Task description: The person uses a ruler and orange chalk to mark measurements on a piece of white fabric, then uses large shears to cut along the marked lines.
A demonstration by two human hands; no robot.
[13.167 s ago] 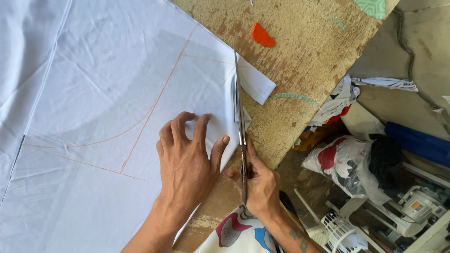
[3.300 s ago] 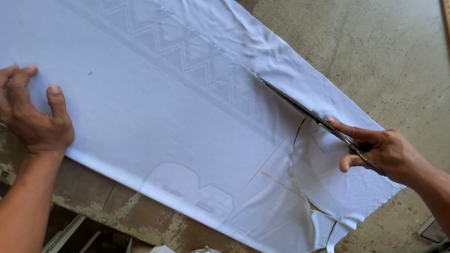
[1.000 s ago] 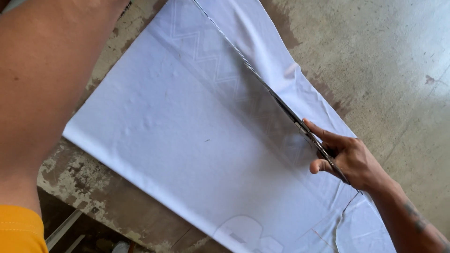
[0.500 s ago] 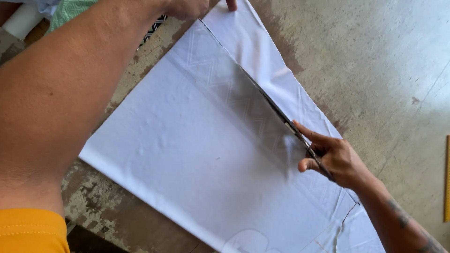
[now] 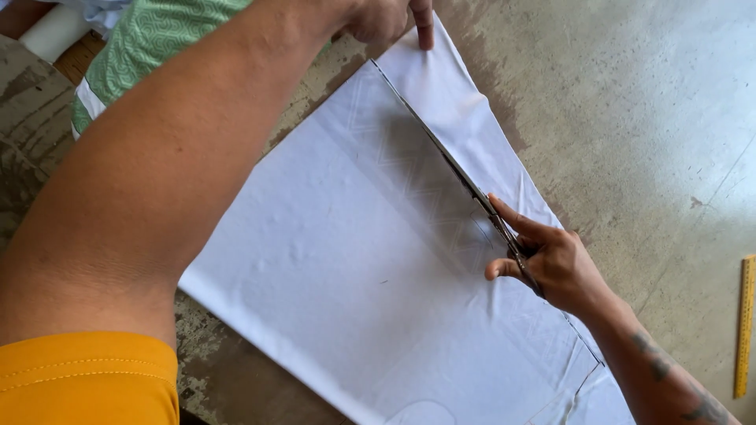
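Observation:
A large white cloth (image 5: 346, 275) with a faint zigzag weave lies flat on a worn concrete table (image 5: 630, 134). My right hand (image 5: 547, 260) grips long metal scissors (image 5: 465, 177), whose blades lie along a straight cut running up the cloth. My left arm stretches across the view, and my left hand (image 5: 390, 17) presses the cloth's far end near the top edge, fingers down on the fabric. A narrow strip of cloth (image 5: 465, 118) lies to the right of the cut line.
A green patterned fabric (image 5: 142, 47) sits at the top left beside a white roll (image 5: 51, 31). A yellow ruler (image 5: 744, 323) lies at the table's right edge. The table's near edge runs along the lower left.
My left hand has reached further up to the cloth's far end. My right hand and the scissors have advanced up along the cut line.

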